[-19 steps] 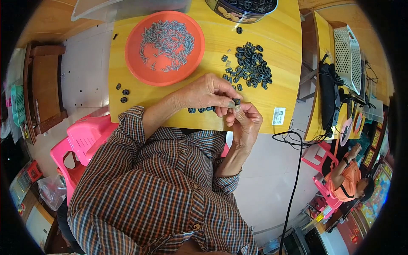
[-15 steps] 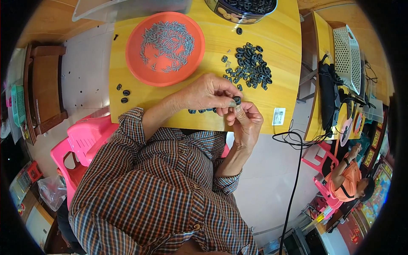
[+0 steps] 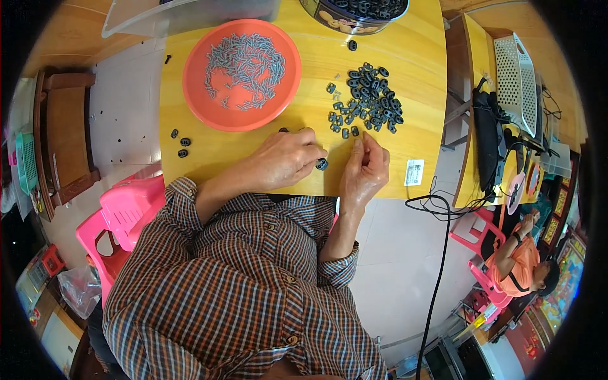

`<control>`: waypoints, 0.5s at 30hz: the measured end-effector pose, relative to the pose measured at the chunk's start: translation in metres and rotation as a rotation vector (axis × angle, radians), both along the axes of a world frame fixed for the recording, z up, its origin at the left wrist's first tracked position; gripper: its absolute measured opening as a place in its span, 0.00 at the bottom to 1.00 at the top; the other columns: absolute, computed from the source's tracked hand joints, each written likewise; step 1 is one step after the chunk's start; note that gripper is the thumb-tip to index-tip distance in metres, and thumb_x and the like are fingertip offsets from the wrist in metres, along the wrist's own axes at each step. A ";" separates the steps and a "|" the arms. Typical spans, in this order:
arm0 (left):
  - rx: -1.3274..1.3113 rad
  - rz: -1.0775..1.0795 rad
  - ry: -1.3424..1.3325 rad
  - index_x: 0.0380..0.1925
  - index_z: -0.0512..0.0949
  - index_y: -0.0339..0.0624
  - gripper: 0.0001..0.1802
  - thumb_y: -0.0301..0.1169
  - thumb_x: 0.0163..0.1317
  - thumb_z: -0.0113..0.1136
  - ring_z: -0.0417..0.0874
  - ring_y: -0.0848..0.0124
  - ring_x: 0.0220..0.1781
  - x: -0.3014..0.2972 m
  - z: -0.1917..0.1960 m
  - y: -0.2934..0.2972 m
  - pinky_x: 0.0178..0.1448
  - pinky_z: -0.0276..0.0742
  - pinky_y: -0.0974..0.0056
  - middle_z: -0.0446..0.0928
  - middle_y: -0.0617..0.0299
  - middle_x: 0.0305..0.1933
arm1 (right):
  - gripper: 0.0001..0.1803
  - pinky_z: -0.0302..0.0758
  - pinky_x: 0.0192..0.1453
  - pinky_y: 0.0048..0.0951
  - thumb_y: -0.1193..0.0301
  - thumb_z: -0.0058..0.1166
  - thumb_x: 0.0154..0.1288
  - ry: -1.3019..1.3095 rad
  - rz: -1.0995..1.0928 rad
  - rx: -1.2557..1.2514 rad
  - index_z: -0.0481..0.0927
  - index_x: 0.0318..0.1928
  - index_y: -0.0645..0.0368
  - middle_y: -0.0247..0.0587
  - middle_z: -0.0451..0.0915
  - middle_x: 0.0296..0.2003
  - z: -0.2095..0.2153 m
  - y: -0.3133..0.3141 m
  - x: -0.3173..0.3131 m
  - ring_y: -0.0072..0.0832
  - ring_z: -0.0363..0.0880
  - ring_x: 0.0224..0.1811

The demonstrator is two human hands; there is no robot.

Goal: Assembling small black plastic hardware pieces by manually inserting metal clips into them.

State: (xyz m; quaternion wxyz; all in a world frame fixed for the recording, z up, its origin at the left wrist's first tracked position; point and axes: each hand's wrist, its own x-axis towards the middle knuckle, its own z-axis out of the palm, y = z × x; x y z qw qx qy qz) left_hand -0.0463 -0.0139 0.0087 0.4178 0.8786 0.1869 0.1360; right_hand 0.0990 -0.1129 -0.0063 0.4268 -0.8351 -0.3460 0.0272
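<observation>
On the yellow wooden table, the left hand pinches a small black plastic piece in a closed grip; the right hand, fingers loosely curled, holds nothing visible. Right of it lies a small white label. Beyond sit the black pile and a round orange plate of grey screws.

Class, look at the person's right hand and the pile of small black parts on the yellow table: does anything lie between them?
Nothing visible does. Only bare table separates the right hand from the black parts.
</observation>
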 end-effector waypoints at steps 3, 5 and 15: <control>0.018 -0.022 0.093 0.38 0.79 0.41 0.12 0.26 0.52 0.62 0.79 0.59 0.32 -0.001 0.003 0.001 0.36 0.76 0.57 0.74 0.58 0.34 | 0.11 0.68 0.28 0.23 0.80 0.59 0.58 -0.045 0.002 -0.045 0.82 0.43 0.61 0.34 0.70 0.22 -0.005 0.003 0.000 0.20 0.68 0.24; 0.007 -0.019 0.091 0.39 0.79 0.41 0.13 0.26 0.51 0.62 0.79 0.59 0.34 -0.001 0.004 0.002 0.37 0.76 0.57 0.73 0.58 0.35 | 0.12 0.69 0.28 0.23 0.80 0.59 0.58 -0.053 0.006 -0.068 0.82 0.44 0.61 0.35 0.71 0.23 -0.003 0.004 -0.001 0.21 0.68 0.24; -0.037 0.038 0.018 0.36 0.79 0.39 0.10 0.26 0.52 0.63 0.79 0.59 0.32 0.004 0.007 0.006 0.36 0.76 0.58 0.74 0.57 0.35 | 0.05 0.72 0.30 0.25 0.77 0.59 0.58 0.066 -0.003 -0.058 0.79 0.34 0.67 0.36 0.73 0.23 0.003 0.007 0.003 0.23 0.70 0.22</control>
